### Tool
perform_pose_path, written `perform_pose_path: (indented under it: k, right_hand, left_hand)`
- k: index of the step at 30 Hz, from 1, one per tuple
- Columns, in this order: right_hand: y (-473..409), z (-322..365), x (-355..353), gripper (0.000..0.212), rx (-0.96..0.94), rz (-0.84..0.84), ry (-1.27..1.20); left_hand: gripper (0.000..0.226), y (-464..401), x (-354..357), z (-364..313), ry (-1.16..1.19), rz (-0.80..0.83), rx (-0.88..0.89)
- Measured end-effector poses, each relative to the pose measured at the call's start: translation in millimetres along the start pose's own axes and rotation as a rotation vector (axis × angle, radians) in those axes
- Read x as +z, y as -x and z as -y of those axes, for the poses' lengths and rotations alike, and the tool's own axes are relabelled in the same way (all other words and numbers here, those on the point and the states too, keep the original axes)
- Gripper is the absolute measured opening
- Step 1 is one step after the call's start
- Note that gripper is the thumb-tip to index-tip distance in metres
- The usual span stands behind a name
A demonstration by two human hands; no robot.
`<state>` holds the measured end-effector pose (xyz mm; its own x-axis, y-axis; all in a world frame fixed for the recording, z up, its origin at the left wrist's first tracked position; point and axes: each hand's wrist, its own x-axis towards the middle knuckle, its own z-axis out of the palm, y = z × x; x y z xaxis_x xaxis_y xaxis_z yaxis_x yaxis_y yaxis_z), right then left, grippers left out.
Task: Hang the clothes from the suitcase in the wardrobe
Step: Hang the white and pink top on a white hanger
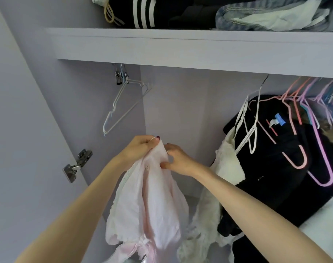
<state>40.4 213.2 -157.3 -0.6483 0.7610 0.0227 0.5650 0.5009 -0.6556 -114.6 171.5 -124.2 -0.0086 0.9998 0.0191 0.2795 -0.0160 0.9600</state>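
Pink and thin, the garment [148,202] hangs from both hands in front of the open wardrobe [181,114]. The left hand [141,149] grips its bunched top edge, fingers curled shut around the cloth, thumb tip with dark polish pressed on top; a thin white line that may be a hanger wire crosses those fingers, though I cannot tell for sure. Just right of it, touching the same fold, the right hand [178,161] pinches the fabric between thumb and bent fingers, a ring on one finger. Below both hands the garment falls in loose folds, with a lace edge on its left side and a small label just under the left hand.

Up and left of the left hand, empty white hangers [122,105] dangle tilted from under the shelf [181,46], with metal clips [120,76] at their hooks. Lower left of that hand a hinge [76,166] sits on the door edge. Right of the right hand, a white lacy garment [226,164] hangs beside a black one [275,149], with white, pink and purple hangers [298,133] crowded over them. Well above both hands, folded clothes [219,12] lie on the shelf, among them a black piece with white stripes and some denim.
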Motion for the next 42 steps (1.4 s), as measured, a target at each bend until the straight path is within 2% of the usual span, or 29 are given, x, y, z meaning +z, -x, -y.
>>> perform_pose_path:
  k: [3,4,7,8,11,13,16,18,21,23,24,28,30,32,34,37,40,42]
  right_hand:
    - [-1,-1,4,0.016,0.071,-0.046,-0.062]
    - [-2,-3,3,0.015,0.080,-0.077,-0.063]
    - [-5,-3,-1,0.033,0.040,-0.165,-0.033]
    - [-5,-3,-4,0.035,0.019,-0.198,-0.024]
    - [-4,-4,-12,0.038,-0.003,-0.336,-0.078]
    - [-5,-1,-19,0.039,-0.023,-0.396,-0.104]
    - [-10,6,-28,0.037,-0.065,-0.361,-0.066]
    - [-11,7,-30,0.030,-0.083,-0.339,-0.042]
    - [-10,4,-36,0.014,-0.094,-0.326,-0.028]
    - [-8,3,-41,0.017,-0.092,-0.331,-0.037]
    - [-7,5,-42,0.021,-0.108,-0.339,-0.050]
    - [-1,2,-55,0.023,-0.163,-0.405,-0.057]
    - [-1,-5,-64,0.021,-0.152,-0.451,-0.032]
    - [2,-14,-70,0.026,-0.148,-0.495,0.012]
    - [7,-21,-71,0.036,-0.129,-0.561,0.121]
    - [17,-29,-73,0.048,-0.126,-0.670,0.540]
    - [20,-39,-70,0.045,-0.098,-0.575,0.820]
    - [16,-45,-62,0.036,-0.128,-0.447,0.839]
  left_hand:
    - [0.020,-1,-6,14,-0.144,-0.079,0.007]
    - [0.017,-1,-9,20,-0.210,-0.070,-0.019]
    - [0.062,-1,-19,50,-0.391,0.066,-0.110]
    - [0.067,2,-21,59,-0.485,0.074,-0.130]
    - [0.051,7,-26,86,-0.697,-0.024,-0.137]
    - [0.048,8,-23,90,-0.670,-0.142,-0.126]
    - [0.042,5,-6,79,-0.517,-0.278,-0.112]
    - [0.046,-1,9,75,-0.398,-0.224,-0.087]
    - [0.075,-8,27,71,-0.239,-0.153,-0.042]
    - [0.091,-10,39,67,-0.199,-0.082,-0.001]
    - [0.092,-10,44,65,-0.199,-0.058,0.024]
    - [0.060,-22,58,61,-0.302,-0.094,0.086]
    - [0.038,-29,58,58,-0.415,-0.160,0.043]
    - [0.028,-32,57,55,-0.498,-0.261,0.045]
    - [0.027,-32,51,55,-0.523,-0.324,0.053]
    - [0.028,-31,36,60,-0.580,-0.358,0.005]
    - [0.032,-27,19,62,-0.706,-0.425,-0.051]
    - [0.035,-25,8,61,-0.804,-0.472,-0.083]
